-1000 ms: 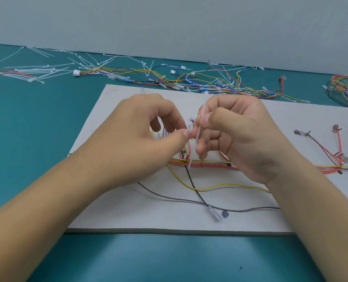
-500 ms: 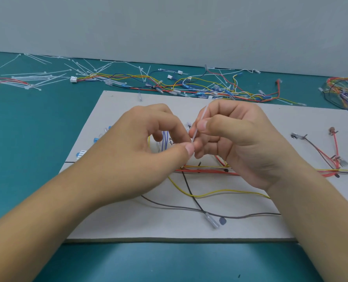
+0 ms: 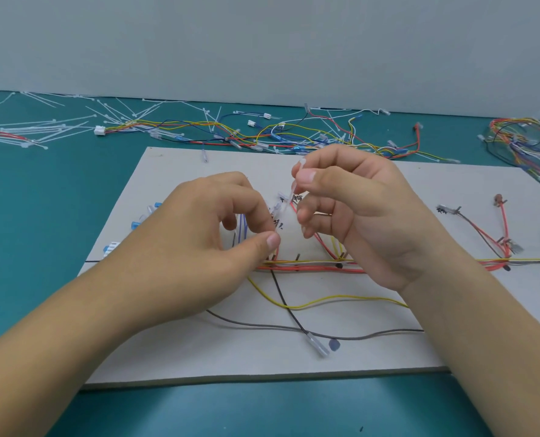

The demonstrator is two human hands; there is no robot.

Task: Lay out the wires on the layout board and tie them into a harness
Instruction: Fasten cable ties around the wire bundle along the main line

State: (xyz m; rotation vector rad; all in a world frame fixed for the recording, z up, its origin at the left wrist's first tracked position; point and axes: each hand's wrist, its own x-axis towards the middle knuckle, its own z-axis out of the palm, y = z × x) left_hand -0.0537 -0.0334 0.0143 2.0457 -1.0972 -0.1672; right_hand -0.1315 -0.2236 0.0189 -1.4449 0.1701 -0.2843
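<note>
A white layout board [image 3: 180,357] lies on the teal table. Red, yellow and white wires [image 3: 313,265] run across its middle between dark pins. My right hand [image 3: 354,212] pinches the tail of a thin white cable tie [image 3: 289,200] between thumb and forefinger, held up over the board. My left hand [image 3: 205,244] pinches the tie's lower end between thumb and forefinger, just above the bundle where blue and white wires [image 3: 242,228] rise. Loose yellow [image 3: 325,301], black and grey [image 3: 262,326] wires trail toward the board's front.
Several loose cable ties [image 3: 41,130] and a tangle of coloured wires [image 3: 262,137] lie behind the board. Another wire bundle [image 3: 521,143] sits at the far right. A red and grey branch [image 3: 483,234] ends at pins on the board's right side.
My right hand has moved up and away from my left, drawing the tie's tail upward. The gap between the two hands has widened. The view has tilted slightly downward.
</note>
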